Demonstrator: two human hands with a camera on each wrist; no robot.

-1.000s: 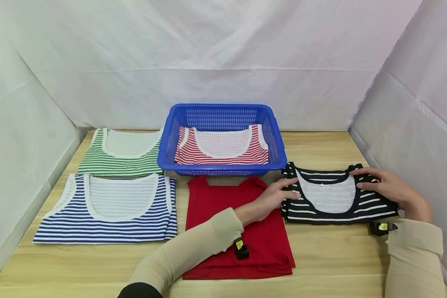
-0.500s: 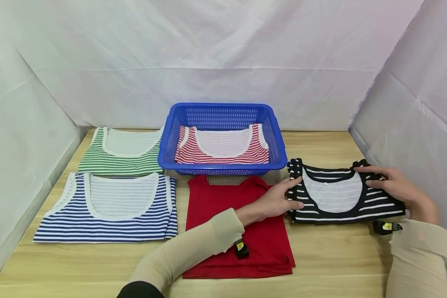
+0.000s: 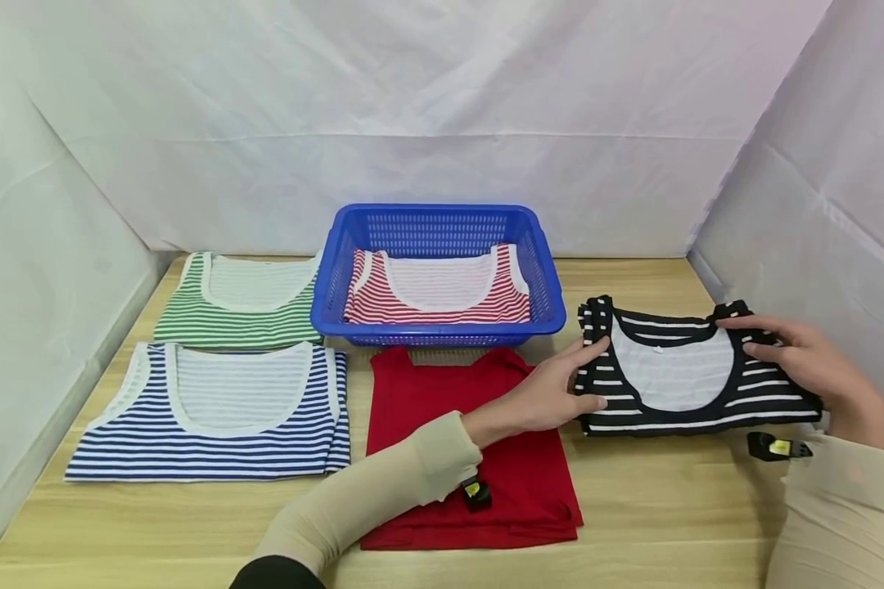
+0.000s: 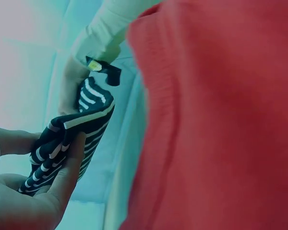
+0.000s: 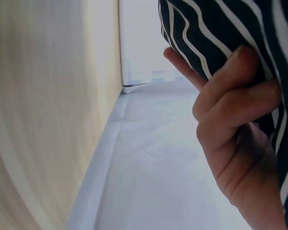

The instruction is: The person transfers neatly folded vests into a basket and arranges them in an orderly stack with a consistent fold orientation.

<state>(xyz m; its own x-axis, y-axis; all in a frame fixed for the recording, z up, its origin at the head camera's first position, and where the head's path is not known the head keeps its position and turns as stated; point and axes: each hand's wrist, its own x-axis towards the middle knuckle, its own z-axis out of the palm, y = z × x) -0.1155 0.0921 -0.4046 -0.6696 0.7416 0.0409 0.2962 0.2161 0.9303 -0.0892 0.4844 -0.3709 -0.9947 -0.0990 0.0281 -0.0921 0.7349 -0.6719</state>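
Note:
A folded black-and-white striped tank top (image 3: 670,421) with a white inner neckline is at the right side of the head view, raised off the table. My left hand (image 3: 548,397) grips its left side. In the left wrist view, the thumb and fingers (image 4: 65,184) pinch the layered striped edge. My right hand (image 3: 810,360) holds the opposite side, and the right wrist view has its fingers (image 5: 230,100) curled against the cloth from below. Beneath my left forearm lies a folded red garment (image 3: 427,393).
A blue basket (image 3: 442,330) at the back centre contains a red-striped tank top (image 3: 442,315). On the left lie a green-striped top (image 3: 221,327) and a blue-striped top (image 3: 214,454). White fabric walls (image 3: 442,180) enclose the wooden table (image 3: 656,523).
Both hands have shifted right and a little farther back, carrying the black-and-white tank top up off the table. The other garments and the basket have stayed put.

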